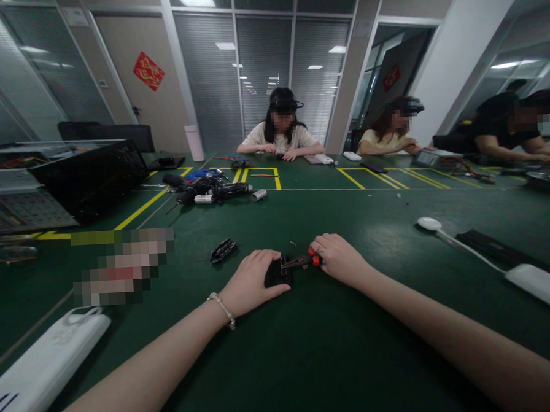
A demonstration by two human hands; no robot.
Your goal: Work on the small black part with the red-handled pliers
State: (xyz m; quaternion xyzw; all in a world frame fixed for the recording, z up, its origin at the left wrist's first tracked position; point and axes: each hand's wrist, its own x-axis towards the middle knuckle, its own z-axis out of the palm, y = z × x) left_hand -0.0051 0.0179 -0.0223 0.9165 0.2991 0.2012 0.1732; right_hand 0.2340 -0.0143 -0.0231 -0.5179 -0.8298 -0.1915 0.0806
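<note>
On the green table my left hand (249, 284) grips a small flat black part (277, 275) by its left side, thumb along the near edge. Pliers with red handles (300, 262) are closed in my right hand (340, 259), and their jaws reach onto the right side of the black part. What the jaw tips pinch, if anything, is too small to make out. Beyond my left hand lies another black piece (222, 250) with an uneven edge. A tiny thin sliver (294, 243) rests just past the pliers.
A white power bank (48, 365) lies front left, and a white box with a cable (540, 287) at right. Farther back are a drill-like black tool (185, 195) amid cables and an open computer case (89, 182). Several people sit across the table, one person (282, 129) directly opposite.
</note>
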